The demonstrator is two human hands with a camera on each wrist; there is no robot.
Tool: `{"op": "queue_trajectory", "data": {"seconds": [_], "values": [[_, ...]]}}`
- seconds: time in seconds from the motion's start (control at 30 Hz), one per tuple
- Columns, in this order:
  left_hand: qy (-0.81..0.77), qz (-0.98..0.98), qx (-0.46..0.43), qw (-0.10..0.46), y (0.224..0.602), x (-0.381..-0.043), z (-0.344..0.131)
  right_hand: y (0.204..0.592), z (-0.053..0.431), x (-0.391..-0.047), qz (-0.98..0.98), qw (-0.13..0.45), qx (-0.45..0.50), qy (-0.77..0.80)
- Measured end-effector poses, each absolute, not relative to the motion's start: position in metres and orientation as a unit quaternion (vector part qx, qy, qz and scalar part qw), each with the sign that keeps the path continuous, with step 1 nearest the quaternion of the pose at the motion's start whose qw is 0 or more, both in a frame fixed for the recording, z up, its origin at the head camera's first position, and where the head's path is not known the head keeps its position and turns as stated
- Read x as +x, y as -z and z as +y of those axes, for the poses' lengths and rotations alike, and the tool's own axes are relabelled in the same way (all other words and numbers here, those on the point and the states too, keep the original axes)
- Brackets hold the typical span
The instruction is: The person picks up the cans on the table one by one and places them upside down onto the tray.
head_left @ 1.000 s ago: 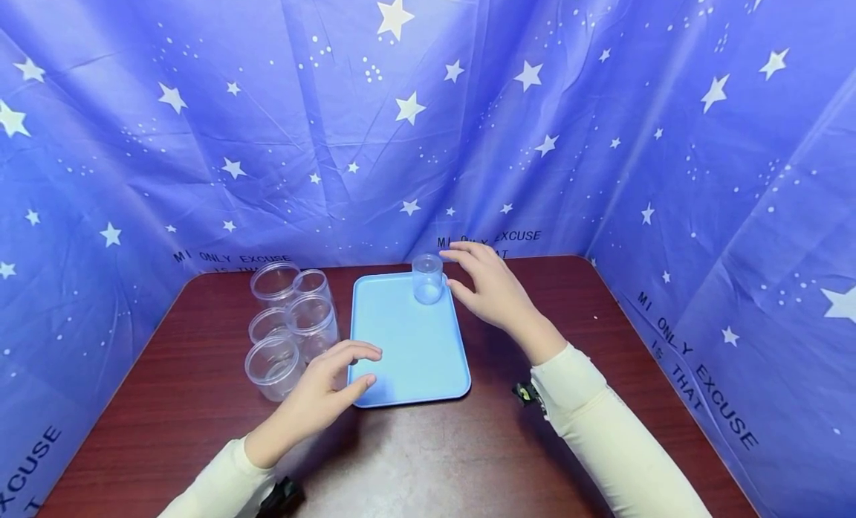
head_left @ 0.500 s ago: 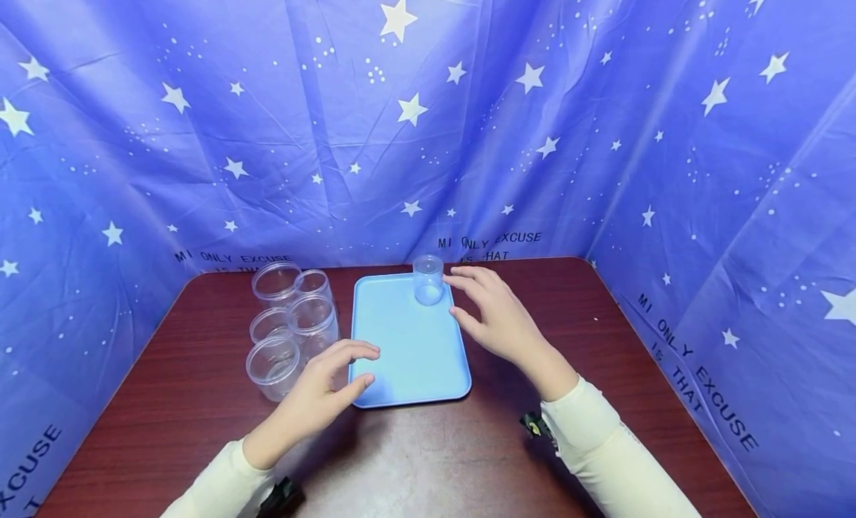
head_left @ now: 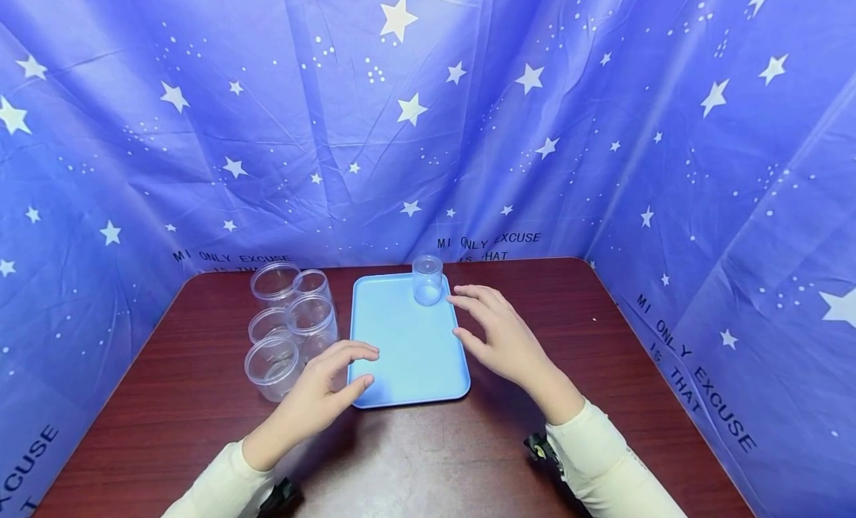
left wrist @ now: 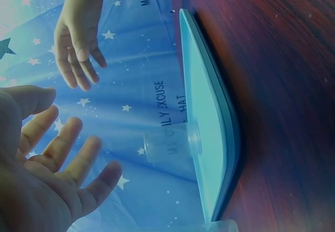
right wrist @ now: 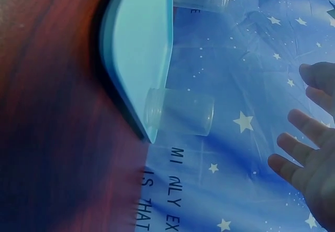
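A small clear plastic jar (head_left: 428,282) stands upright at the far right corner of a light blue tray (head_left: 411,362). My right hand (head_left: 500,338) hovers beside the tray's right edge, fingers spread and holding nothing. The right wrist view shows a gap between those fingers (right wrist: 296,151) and the jar (right wrist: 183,111). Over the tray's near left edge hangs my left hand (head_left: 321,388), relaxed, with thumb and fingers apart. In the left wrist view, its fingers (left wrist: 89,161) touch nothing.
Several clear plastic jars (head_left: 311,317) of differing widths are grouped left of the tray, close to my left hand. The dark red wooden table (head_left: 575,302) ends at a blue star-printed curtain (head_left: 414,146) behind and on both sides.
My right hand has drawn back from beside the jar, toward me and slightly right. The jar, the tray and my left hand stay in place.
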State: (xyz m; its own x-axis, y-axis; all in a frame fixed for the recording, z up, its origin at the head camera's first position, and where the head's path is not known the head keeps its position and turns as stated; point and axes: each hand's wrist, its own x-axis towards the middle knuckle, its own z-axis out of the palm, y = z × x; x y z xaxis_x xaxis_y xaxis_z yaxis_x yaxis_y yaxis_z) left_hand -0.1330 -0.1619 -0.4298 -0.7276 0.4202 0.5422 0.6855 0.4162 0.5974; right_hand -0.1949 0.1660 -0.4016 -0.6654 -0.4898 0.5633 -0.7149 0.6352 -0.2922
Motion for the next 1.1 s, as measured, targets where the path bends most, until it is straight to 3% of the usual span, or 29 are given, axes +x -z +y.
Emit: {"op": "queue_trajectory", "data": {"seconds": [1.1], "values": [[0.325,-0.873,-0.317,0.179,0.408,-0.13,-0.189,0.409,0.166,-0.179,-0.874,0.222,0.358,-0.245]]}}
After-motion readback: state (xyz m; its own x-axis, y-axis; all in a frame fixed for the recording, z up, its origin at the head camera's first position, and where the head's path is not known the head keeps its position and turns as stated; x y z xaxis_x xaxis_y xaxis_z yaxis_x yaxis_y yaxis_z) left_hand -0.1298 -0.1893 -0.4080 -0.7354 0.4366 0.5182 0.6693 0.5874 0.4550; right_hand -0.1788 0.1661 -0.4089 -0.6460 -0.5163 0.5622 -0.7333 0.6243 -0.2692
